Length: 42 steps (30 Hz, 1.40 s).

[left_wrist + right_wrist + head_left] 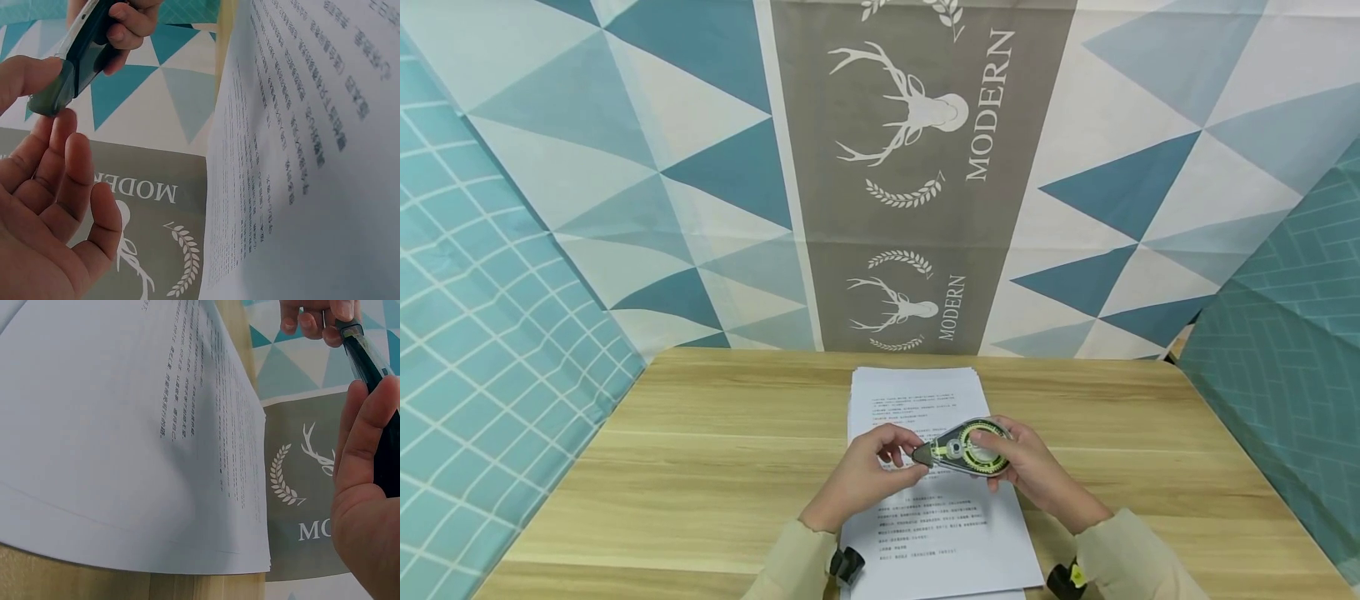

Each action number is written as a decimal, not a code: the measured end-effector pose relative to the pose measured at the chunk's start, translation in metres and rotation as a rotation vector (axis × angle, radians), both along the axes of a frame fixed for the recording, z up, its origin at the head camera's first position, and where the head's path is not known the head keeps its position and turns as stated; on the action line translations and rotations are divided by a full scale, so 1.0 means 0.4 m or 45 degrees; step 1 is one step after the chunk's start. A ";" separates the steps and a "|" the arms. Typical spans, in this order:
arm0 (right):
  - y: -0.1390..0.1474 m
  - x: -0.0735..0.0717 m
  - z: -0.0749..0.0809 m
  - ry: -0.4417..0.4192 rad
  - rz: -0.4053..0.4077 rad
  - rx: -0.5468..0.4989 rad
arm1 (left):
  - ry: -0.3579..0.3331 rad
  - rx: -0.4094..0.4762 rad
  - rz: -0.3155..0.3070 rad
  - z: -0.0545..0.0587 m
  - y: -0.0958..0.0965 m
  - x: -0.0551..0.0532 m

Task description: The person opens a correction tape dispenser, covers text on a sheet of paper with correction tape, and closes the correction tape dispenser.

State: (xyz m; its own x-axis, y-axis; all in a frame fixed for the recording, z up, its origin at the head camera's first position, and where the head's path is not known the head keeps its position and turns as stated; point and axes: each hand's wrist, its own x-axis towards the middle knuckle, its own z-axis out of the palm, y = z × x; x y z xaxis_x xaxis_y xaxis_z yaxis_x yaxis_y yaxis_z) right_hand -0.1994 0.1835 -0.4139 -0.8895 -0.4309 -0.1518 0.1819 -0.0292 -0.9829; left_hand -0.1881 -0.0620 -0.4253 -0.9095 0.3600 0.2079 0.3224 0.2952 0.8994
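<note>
A correction tape dispenser (956,448) with a clear body and a yellow-green wheel is held above a stack of printed paper (936,517). My right hand (1036,468) grips its round end, thumb on top. The dark cap (53,94) over its narrow tip is pinched by my left hand (867,477) between thumb and fingertips, the other fingers loosely bent. The right wrist view shows the dispenser (365,359) edge-on between both hands. The cap sits on the tip; whether it is loosened I cannot tell.
The paper lies on a wooden table (715,467), its sheets slightly uneven at the edges. Behind the table hangs a patterned cloth (910,225) with deer heads and triangles. Teal checked cloth (490,333) covers the left side, and another teal cloth (1285,358) the right.
</note>
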 end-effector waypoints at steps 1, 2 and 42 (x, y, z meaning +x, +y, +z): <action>-0.001 0.000 0.001 -0.001 -0.002 0.001 | 0.002 0.002 0.000 -0.002 0.000 0.000; -0.001 0.001 0.001 0.003 0.000 0.001 | 0.010 -0.003 0.000 -0.003 0.000 -0.001; 0.000 0.012 0.011 0.067 0.080 0.167 | 0.131 -0.115 -0.026 0.004 -0.012 0.009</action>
